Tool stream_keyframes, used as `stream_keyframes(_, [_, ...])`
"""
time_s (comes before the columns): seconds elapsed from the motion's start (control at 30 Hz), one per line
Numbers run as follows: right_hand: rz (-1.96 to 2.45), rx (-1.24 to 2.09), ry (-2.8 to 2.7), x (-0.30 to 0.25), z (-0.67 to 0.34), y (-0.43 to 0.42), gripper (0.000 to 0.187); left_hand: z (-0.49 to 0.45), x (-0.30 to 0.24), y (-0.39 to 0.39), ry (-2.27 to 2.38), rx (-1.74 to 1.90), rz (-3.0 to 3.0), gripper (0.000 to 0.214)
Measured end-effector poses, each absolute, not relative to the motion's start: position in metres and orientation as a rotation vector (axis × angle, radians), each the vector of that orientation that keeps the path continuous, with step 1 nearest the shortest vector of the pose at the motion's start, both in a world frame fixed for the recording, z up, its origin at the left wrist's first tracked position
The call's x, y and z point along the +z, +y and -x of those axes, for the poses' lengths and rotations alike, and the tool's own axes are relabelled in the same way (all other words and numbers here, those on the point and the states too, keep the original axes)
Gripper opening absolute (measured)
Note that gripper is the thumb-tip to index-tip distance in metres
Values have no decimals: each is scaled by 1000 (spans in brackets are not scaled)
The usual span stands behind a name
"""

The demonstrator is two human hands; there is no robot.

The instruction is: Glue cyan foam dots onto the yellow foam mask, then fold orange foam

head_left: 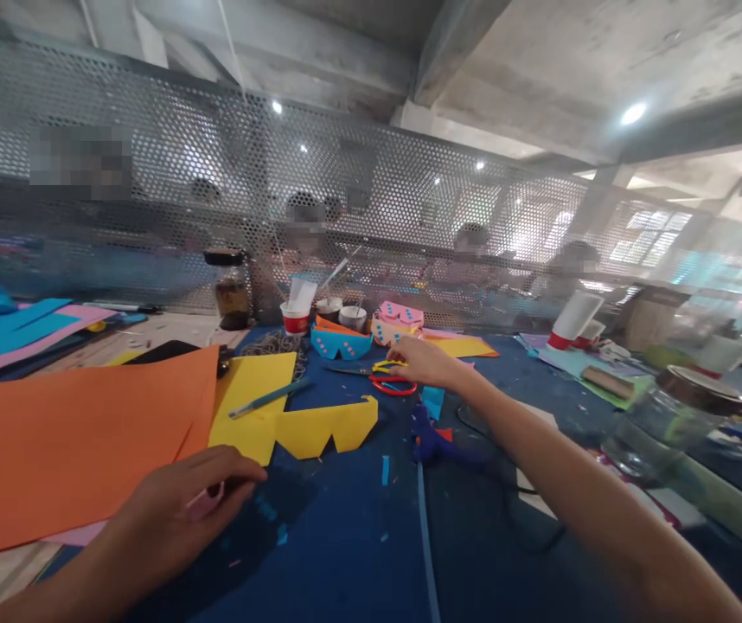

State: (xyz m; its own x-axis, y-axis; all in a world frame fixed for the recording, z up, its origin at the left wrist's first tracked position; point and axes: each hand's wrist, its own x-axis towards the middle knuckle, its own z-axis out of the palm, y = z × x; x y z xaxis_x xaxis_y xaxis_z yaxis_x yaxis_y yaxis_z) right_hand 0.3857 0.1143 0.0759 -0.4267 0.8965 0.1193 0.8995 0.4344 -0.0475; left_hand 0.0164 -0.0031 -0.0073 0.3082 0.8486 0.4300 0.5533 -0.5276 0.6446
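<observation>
My left hand hovers at the near left with curled fingers, around a small pink loop-shaped piece. My right hand reaches far forward, its bent fingertips at the yellow part of the handles of a pair of scissors. Their red handle lies on the table, blades pointing left. Between my hands is a yellow paper mask shape with notches cut in its lower edge. A blue pen rests across yellow paper. Below my right wrist lies a dark blue glue gun.
Orange sheets cover the left side. Blue and pink paper masks stand at the back beside cups and a dark jar. A clear jar stands right. A perforated metal screen closes the back; people are behind it.
</observation>
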Motion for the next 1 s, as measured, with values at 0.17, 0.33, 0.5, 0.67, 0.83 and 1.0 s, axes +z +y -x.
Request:
stream_keyframes(0.17, [1580,9,-2529,98,-394,59,12,-24,0,-8,1257,1124,-2147,9])
stream_keyframes(0.33, [1690,-131,-2389,97,-402,6,11,-24,6,-7,1143,1187,-2160,7])
stream_keyframes(0.5, [1722,-481,-2176,64,-407,-36,15,-22,8,-3,1211,1188,-2167,14])
stream_keyframes(0.67, [1769,-587,-1997,32,-405,-48,18,-19,3,4,1307,1065,-2216,34])
stream_keyframes(0.83, [1813,-631,-1928,14,-400,-41,24,-20,1,12,1276,1214,-2248,34])
stream_keyframes(1.0, [1843,-587,-1975,6,-405,-45,25,-20,-4,23,1245,1279,-2265,39])
